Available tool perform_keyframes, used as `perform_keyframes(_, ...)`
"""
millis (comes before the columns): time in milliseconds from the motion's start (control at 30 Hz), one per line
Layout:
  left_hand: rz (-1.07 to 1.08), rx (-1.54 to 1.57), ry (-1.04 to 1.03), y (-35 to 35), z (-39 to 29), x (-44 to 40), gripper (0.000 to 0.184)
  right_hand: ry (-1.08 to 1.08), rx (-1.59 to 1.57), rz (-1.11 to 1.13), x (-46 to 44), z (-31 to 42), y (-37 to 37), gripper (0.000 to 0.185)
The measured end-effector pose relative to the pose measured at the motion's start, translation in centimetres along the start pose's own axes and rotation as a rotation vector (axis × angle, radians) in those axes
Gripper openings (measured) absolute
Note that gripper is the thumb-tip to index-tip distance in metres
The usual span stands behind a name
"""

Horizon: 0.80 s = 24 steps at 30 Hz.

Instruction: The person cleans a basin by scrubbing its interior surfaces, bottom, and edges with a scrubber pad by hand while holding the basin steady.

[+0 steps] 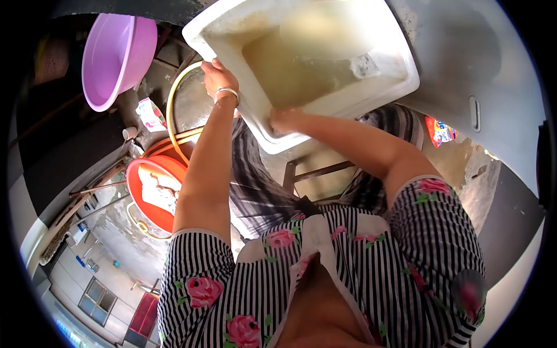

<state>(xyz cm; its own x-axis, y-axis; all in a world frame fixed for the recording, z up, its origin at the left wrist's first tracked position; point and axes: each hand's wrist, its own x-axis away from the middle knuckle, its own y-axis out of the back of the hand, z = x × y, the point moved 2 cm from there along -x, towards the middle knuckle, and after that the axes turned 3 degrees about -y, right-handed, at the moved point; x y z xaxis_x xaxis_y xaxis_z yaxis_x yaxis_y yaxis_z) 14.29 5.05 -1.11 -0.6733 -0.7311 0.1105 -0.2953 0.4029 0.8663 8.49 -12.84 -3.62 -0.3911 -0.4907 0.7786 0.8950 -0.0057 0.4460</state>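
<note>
A white basin stands tilted in front of me, with murky yellowish water and a small pale patch, perhaps foam or plastic, inside. My left hand, with a bracelet at the wrist, has its fingers closed on the basin's left rim. Inside the basin's near corner is my right hand, blurred, its fingers hidden or smeared; whether it holds anything cannot be made out.
A purple tub is at the upper left. Below it are a yellow hose, a paper cup and a red basin holding cloth. An orange packet lies right, beside a grey surface.
</note>
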Motion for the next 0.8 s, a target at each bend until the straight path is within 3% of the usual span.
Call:
perform_keyframes(33,-0.017,-0.002,-0.006,0.0,0.0,0.3,0.040,-0.006,0.080,0.090,-0.6,-0.3,0.4,0.037)
perform_keyframes(167,-0.038,-0.055,0.007,-0.4,0.4,0.1,0.040,0.133,0.284,0.069,-0.7,1.6,-0.7,0.036)
perform_keyframes(200,-0.019,-0.051,0.009,-0.2,0.2,0.0,0.040,-0.034,0.045,-0.068,-0.5,1.3,-1.8,0.036)
perform_keyframes(233,-0.003,-0.040,0.013,-0.2,0.1,-0.2,0.040,-0.005,0.022,-0.230,0.6,1.1,-2.5,0.034)
perform_keyframes(300,0.002,-0.011,0.000,-0.2,0.0,-0.1,0.039,0.093,0.096,-0.293,2.8,0.0,-2.6,0.032)
perform_keyframes(367,-0.012,0.003,-0.013,0.5,-0.4,0.4,0.039,0.103,0.090,-0.153,4.9,-1.9,0.3,0.032)
perform_keyframes(433,0.005,0.003,-0.001,0.2,-0.1,0.1,0.044,-0.040,0.107,-0.104,5.4,-5.8,2.8,0.031)
perform_keyframes(500,-0.026,0.030,-0.028,-0.2,0.1,0.0,0.048,-0.161,0.200,-0.391,7.1,-9.9,4.6,0.028)
perform_keyframes(533,0.012,0.061,-0.021,0.2,-0.3,0.4,0.056,-0.155,0.206,-0.354,6.9,-9.8,4.4,0.028)
perform_keyframes(600,-0.043,0.068,-0.164,-0.8,0.7,1.4,0.058,-0.133,0.209,-0.280,4.4,-8.9,2.2,0.028)
perform_keyframes(667,-0.026,-0.068,-0.323,-1.0,1.0,3.9,0.066,0.071,0.333,-0.194,2.0,-3.9,-1.3,0.029)
perform_keyframes(733,-0.051,-0.325,-0.551,-1.5,2.4,8.2,0.047,0.006,0.082,-0.422,4.5,2.2,-2.5,0.027)
perform_keyframes(800,0.062,-0.486,-0.659,-0.2,2.7,12.5,0.034,0.038,0.059,-0.420,3.2,1.0,-2.9,0.025)
